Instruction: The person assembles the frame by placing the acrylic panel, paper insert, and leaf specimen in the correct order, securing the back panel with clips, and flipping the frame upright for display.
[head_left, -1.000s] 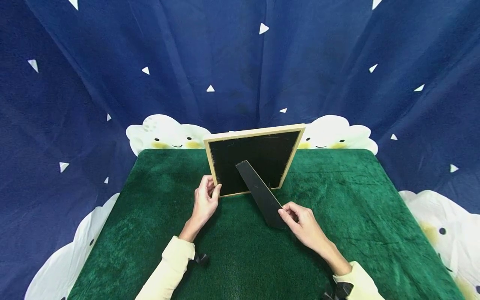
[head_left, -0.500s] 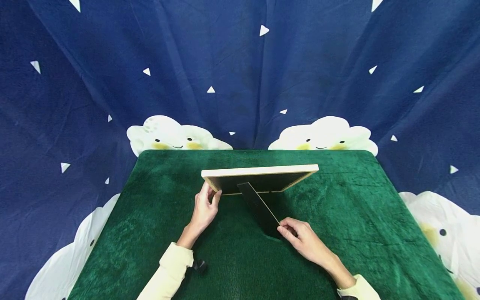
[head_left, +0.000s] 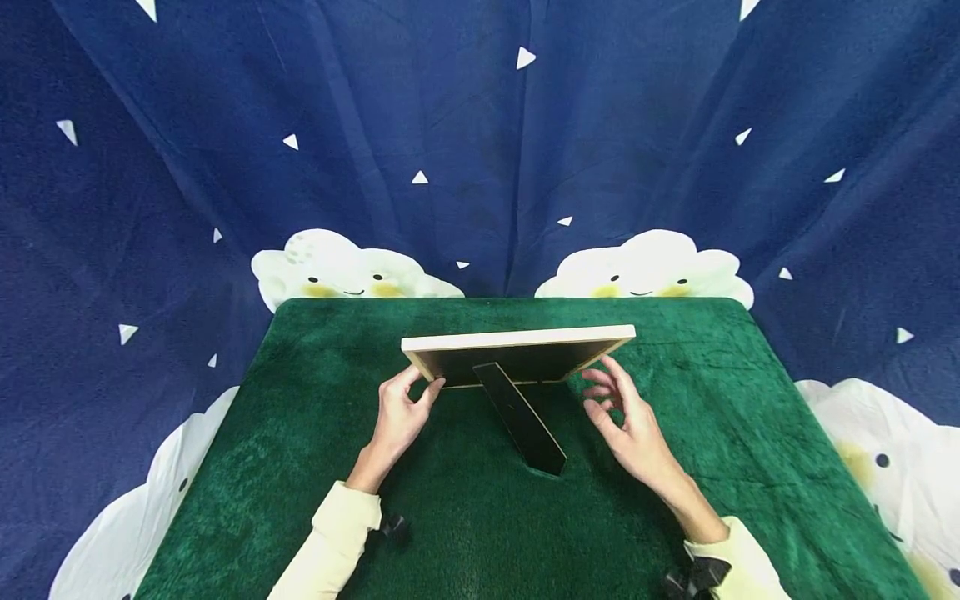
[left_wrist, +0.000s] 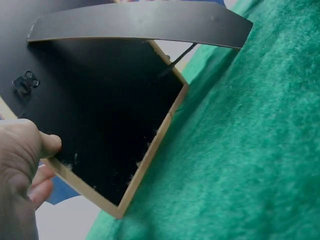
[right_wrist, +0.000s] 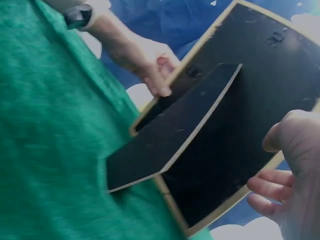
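A picture frame (head_left: 555, 360) with a pale wooden border and black back stands tilted on the green cloth, its back towards me. Its black easel leg (head_left: 522, 423) is swung out and its foot rests on the cloth. My left hand (head_left: 396, 412) pinches the frame's left edge, thumb on the black back and fingers behind. My right hand (head_left: 632, 425) is beside the right edge with loosely bent, parted fingers; whether the fingertips touch the wood I cannot tell. A thin dark strap (left_wrist: 181, 57) runs between leg and frame. The frame's front is hidden.
Green plush cloth (head_left: 315, 358) covers the table. Behind its far edge hangs a dark blue curtain (head_left: 480, 125) with white triangles and smiling clouds. A small metal hanger (left_wrist: 25, 82) is fixed to the frame's back.
The frame has tipped from steeper to lower towards me, its leg coming down onto the cloth. My right hand has let go of the leg and moved up to the frame's right edge.
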